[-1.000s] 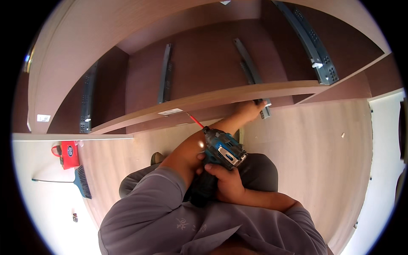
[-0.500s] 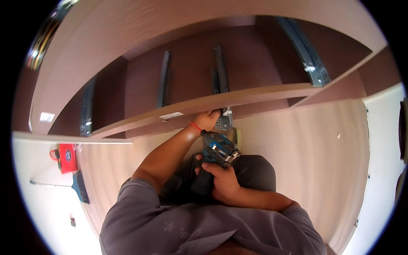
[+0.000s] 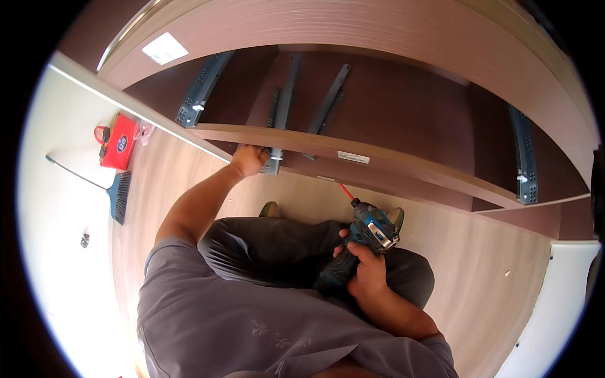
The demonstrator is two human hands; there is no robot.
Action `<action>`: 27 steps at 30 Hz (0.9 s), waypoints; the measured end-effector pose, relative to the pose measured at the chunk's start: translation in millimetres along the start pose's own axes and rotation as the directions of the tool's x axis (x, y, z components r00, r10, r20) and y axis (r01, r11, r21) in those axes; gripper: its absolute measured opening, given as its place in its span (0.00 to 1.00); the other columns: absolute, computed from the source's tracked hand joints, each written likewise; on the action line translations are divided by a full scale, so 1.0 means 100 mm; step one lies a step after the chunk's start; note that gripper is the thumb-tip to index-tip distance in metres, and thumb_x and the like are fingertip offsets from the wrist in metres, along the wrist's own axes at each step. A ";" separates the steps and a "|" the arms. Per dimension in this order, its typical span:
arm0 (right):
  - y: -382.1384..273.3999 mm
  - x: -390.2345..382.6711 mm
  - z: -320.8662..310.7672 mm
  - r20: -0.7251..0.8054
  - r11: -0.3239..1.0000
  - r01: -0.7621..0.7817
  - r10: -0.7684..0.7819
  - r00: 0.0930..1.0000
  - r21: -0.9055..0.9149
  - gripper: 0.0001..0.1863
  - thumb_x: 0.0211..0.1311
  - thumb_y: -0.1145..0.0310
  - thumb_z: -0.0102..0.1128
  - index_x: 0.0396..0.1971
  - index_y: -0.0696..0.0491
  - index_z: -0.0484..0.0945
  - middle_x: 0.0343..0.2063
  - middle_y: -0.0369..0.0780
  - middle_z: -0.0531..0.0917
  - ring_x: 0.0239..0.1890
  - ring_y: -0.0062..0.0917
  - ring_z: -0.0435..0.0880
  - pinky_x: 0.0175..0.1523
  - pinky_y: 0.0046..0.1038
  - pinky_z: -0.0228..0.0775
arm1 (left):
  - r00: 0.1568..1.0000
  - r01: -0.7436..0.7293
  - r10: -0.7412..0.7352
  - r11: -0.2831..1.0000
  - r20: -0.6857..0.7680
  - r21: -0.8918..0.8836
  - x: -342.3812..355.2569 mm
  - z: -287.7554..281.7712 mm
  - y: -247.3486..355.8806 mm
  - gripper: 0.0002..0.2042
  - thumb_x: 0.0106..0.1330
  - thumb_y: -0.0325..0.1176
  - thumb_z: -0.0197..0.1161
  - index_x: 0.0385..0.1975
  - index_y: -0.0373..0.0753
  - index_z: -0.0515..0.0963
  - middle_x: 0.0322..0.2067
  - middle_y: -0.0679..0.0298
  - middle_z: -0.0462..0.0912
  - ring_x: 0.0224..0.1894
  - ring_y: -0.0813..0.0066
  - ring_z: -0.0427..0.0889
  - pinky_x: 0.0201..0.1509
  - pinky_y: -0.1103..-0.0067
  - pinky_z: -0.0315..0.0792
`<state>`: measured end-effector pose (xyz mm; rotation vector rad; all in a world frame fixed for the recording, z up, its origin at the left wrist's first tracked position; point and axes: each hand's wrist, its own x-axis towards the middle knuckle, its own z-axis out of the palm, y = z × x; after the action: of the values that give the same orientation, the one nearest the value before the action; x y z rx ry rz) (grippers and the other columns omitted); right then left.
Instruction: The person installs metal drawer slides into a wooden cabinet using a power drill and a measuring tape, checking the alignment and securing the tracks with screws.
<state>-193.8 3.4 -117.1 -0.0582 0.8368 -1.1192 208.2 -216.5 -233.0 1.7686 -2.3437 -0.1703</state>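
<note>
My left hand [image 3: 250, 160] is closed around the front end of a grey metal drawer slide [image 3: 272, 165] below the cabinet's front crossbar. The crossbar hides part of the slide, which seems to continue behind it into the cabinet. My right hand [image 3: 367, 268] grips a blue-and-black cordless driver [image 3: 373, 228] over my lap. A long red-shafted bit [image 3: 345, 191] points from it toward the crossbar. Another loose slide [image 3: 330, 99] leans inside, right of the held one. Two more slides, one left [image 3: 203, 91] and one right [image 3: 524, 157], run along the compartment's side walls.
The brown crossbar [image 3: 416, 165] spans the opening, under a wide upper panel [image 3: 353, 28]. At left, a red bag [image 3: 118, 143] and a broom [image 3: 118, 196] are by the white wall. My crossed legs [image 3: 271, 249] rest on the wood-look floor [image 3: 466, 277].
My left hand has carried the slide leftward along the crossbar, past the other loose slide. The driver stays in my right hand, now farther from my left. The view has turned.
</note>
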 end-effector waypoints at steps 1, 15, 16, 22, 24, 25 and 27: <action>0.01 0.03 -0.01 -0.005 1.000 0.012 -0.012 1.000 -0.024 0.22 0.59 0.78 0.60 0.55 0.55 0.74 0.46 0.43 0.85 0.38 0.32 0.84 0.46 0.38 0.79 | 0.995 0.080 -0.082 0.996 0.060 0.042 -0.02 -0.03 -0.12 0.19 0.71 0.43 0.52 0.49 0.37 0.82 0.46 0.44 0.85 0.47 0.41 0.84 0.56 0.56 0.77; 0.13 0.16 -0.02 -0.088 0.989 0.006 -0.019 0.996 -0.145 0.20 0.61 0.76 0.58 0.55 0.54 0.74 0.45 0.42 0.85 0.38 0.32 0.84 0.46 0.39 0.79 | 0.810 0.561 -0.578 0.813 0.101 0.156 -0.19 -0.14 -0.37 0.29 0.74 0.58 0.51 0.46 0.33 0.83 0.44 0.43 0.87 0.51 0.45 0.85 0.56 0.57 0.78; 0.14 0.16 -0.03 -0.090 0.992 -0.003 -0.009 0.996 -0.126 0.21 0.60 0.76 0.59 0.55 0.55 0.74 0.45 0.42 0.85 0.37 0.32 0.84 0.45 0.38 0.79 | 0.787 0.574 -0.588 0.809 0.187 0.124 -0.27 -0.13 -0.41 0.30 0.74 0.59 0.51 0.44 0.32 0.83 0.43 0.42 0.87 0.51 0.45 0.85 0.55 0.57 0.77; 0.16 0.18 -0.05 -0.067 0.993 -0.027 0.019 0.998 -0.117 0.22 0.60 0.76 0.60 0.55 0.55 0.73 0.45 0.42 0.85 0.37 0.32 0.85 0.45 0.38 0.79 | 0.476 0.879 -0.631 0.313 0.612 -0.360 -0.67 0.12 -0.54 0.36 0.73 0.68 0.48 0.29 0.34 0.80 0.19 0.60 0.76 0.18 0.68 0.75 0.22 0.70 0.69; 0.16 0.19 -0.06 -0.058 0.987 -0.028 0.019 0.998 -0.156 0.20 0.62 0.76 0.57 0.55 0.55 0.73 0.46 0.42 0.84 0.38 0.32 0.84 0.46 0.39 0.79 | 0.539 0.826 -0.623 0.257 0.567 -0.502 -0.70 0.34 -0.56 0.34 0.74 0.67 0.48 0.28 0.36 0.78 0.17 0.64 0.72 0.16 0.71 0.72 0.18 0.72 0.64; 0.17 0.19 -0.05 -0.060 0.985 -0.024 0.014 0.998 -0.168 0.20 0.62 0.75 0.57 0.55 0.55 0.73 0.46 0.42 0.84 0.38 0.32 0.84 0.46 0.39 0.79 | 0.554 0.808 -0.647 0.266 0.524 -0.526 -0.68 0.44 -0.58 0.34 0.74 0.66 0.47 0.28 0.36 0.78 0.17 0.63 0.72 0.16 0.70 0.73 0.19 0.72 0.65; 0.17 0.18 -0.04 -0.065 0.981 -0.015 0.003 0.998 -0.193 0.20 0.62 0.75 0.57 0.55 0.56 0.73 0.46 0.42 0.84 0.38 0.31 0.84 0.46 0.39 0.79 | 0.554 0.789 -0.723 0.296 0.413 -0.539 -0.61 0.57 -0.66 0.34 0.76 0.64 0.46 0.27 0.35 0.79 0.17 0.62 0.75 0.15 0.69 0.73 0.19 0.71 0.66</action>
<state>-179.9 -1.9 -137.4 -0.1810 1.0018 -1.0325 273.5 -177.5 -308.0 2.2372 -0.9328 -1.1183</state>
